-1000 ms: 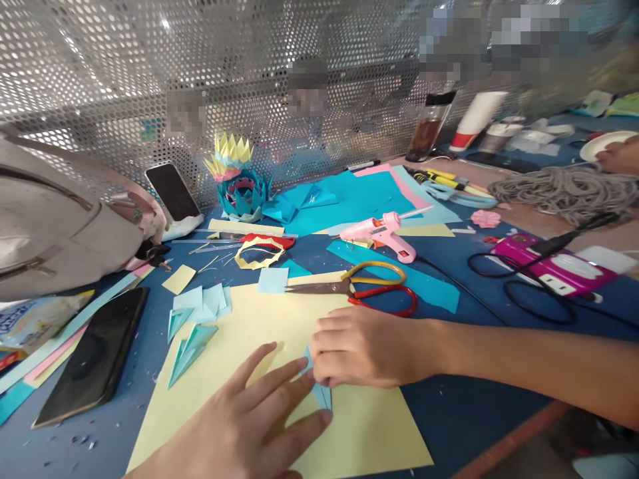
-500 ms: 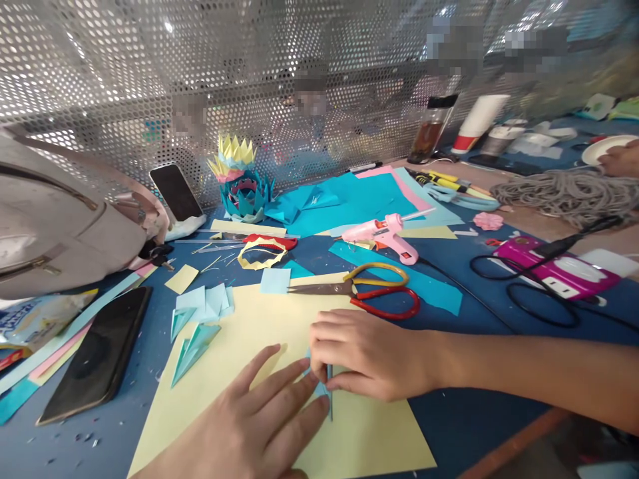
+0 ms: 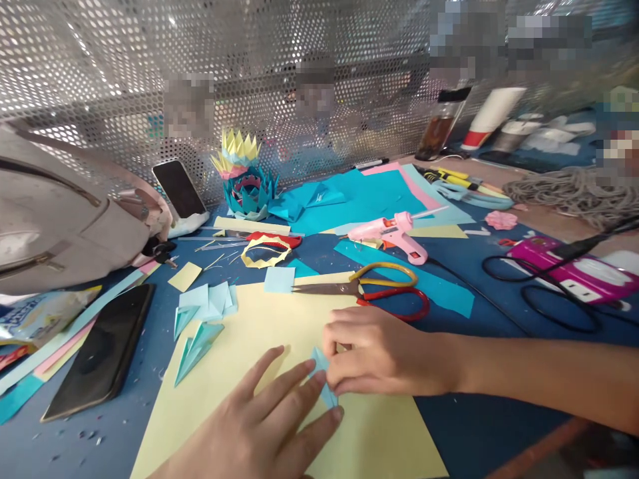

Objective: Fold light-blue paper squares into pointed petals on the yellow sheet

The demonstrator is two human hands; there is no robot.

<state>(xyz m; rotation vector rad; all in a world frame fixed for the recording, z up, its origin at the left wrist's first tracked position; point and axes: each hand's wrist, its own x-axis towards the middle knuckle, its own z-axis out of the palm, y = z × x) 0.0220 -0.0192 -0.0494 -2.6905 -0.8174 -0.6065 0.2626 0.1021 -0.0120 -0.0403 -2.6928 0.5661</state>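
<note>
On the yellow sheet [image 3: 239, 332] lies a small light blue folded paper [image 3: 326, 388], partly covered by my hands. The spread fingertips of my left hand [image 3: 279, 416] press on its left side. My right hand [image 3: 384, 352] is curled at its right edge, fingers closed; what they pinch is hidden. Scissors [image 3: 359, 287] with one yellow and one red handle rest behind my right hand, beside a light blue square [image 3: 279, 279]. To the left are folded light blue pieces [image 3: 197, 352] and stacked blue squares [image 3: 210, 301].
A pink glue gun [image 3: 392, 233] lies behind the scissors, its cord running right to a magenta power strip [image 3: 574, 269]. A black phone [image 3: 102, 352] and a backpack [image 3: 64, 206] are at left. Paper crowns [image 3: 247, 176] and a bottle [image 3: 442, 126] stand farther back.
The view has shifted slightly. My right hand has curled tighter at the blue paper's right edge, and more of the paper shows. The thin upright edge seen before no longer shows.
</note>
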